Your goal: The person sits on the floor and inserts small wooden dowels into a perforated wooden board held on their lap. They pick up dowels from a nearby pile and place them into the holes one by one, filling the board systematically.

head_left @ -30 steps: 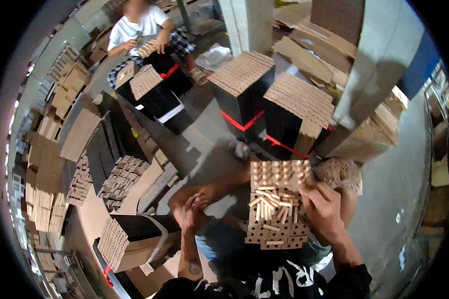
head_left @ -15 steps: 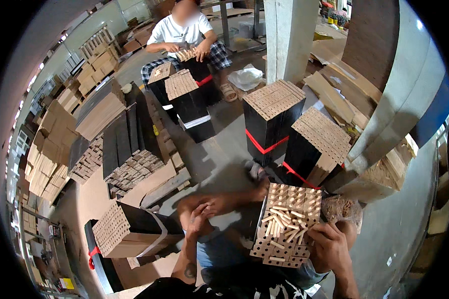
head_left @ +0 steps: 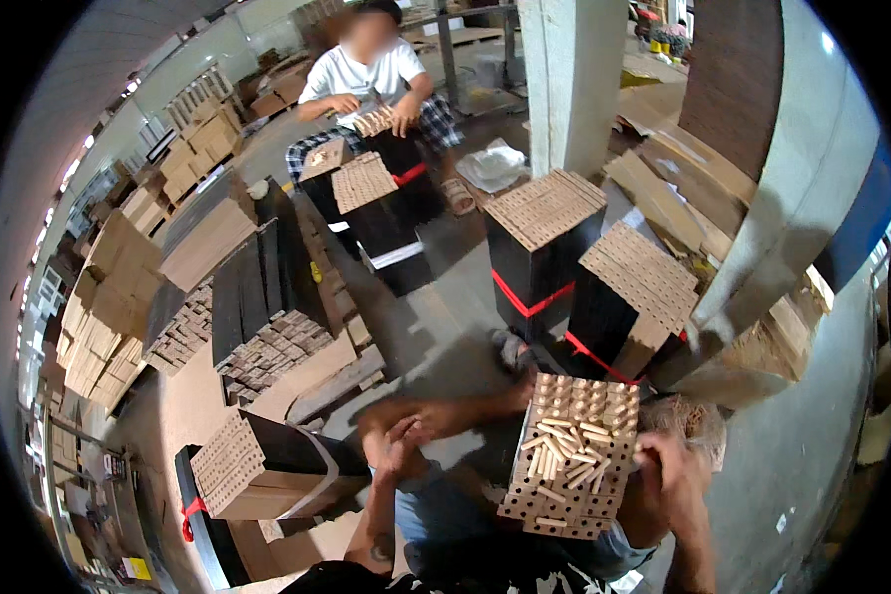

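Observation:
A stack of drilled boards (head_left: pixel 574 515) stands upright between my legs, its top face full of holes. Wooden dowels (head_left: pixel 552 465) lie loose in a heap on it, while several rows of dowels stand up in the holes along the far end. My right hand (head_left: pixel 675 480) is just off the stack's right edge, fingers curled together and slightly blurred; whatever may be in them is hidden. My left hand (head_left: pixel 399 447) rests over my bent leg, left of the stack, with its fingers drawn together. What it holds, if anything, cannot be made out.
Strapped stacks of drilled boards (head_left: pixel 544 208) stand ahead, with another stack (head_left: pixel 228 460) lying at my left. Dark boards (head_left: pixel 267 307) lie piled on a pallet. Across from me a seated person (head_left: pixel 366 79) handles a similar stack. A plastic bag (head_left: pixel 688 421) sits beside my right hand.
My right hand has drawn back to the right, away from the loose dowels. My left hand stays by my leg. The whole view has shifted slightly.

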A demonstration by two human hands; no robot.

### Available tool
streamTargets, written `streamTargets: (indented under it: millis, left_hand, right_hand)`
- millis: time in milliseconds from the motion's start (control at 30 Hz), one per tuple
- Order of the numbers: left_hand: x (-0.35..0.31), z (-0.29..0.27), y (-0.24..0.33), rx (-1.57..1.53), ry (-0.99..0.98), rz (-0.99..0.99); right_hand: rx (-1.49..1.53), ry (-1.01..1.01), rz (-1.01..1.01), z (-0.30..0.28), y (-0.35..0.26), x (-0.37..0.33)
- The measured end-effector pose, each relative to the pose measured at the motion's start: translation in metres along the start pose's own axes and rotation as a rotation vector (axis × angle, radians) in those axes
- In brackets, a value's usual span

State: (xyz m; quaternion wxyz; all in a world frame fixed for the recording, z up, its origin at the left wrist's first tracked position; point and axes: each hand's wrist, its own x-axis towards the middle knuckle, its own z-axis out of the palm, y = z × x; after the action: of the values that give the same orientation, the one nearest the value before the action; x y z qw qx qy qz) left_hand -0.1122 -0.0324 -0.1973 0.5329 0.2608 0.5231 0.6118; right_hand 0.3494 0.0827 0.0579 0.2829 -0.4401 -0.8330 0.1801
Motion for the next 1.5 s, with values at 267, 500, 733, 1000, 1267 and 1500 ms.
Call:
streamTargets:
  millis: [267, 500, 733, 1000, 1267, 1500]
  left_hand:
    - [0.011, -0.031, -0.029, -0.225, -0.023, -0.015]
    - [0.016, -0.001, -0.005, -0.116, -0.065, -0.015]
    - [0.011, 0.003, -0.007, 0.052, -0.095, 0.072]
    - [0.012, -0.001, -0.015, 0.089, -0.061, 0.039]
    - [0.007, 0.006, -0.002, -0.012, 0.036, -0.020]
    - [0.008, -0.010, -0.021, 0.008, -0.097, 0.116]
  right_hand:
    - [0.147, 0.462, 0.306, 0.023, -0.023, 0.000]
    - [0.166, 0.444, 0.324, 0.047, -0.007, -0.015]
    - [-0.088, 0.413, 0.057, 0.038, -0.020, -0.003]
    - [-0.295, 0.235, -0.016, 0.028, -0.023, -0.001]
    - [-0.329, -0.211, -0.151, 0.031, -0.030, 0.048]
    - [-0.479, -0.414, -0.154, 0.027, -0.033, 0.055]
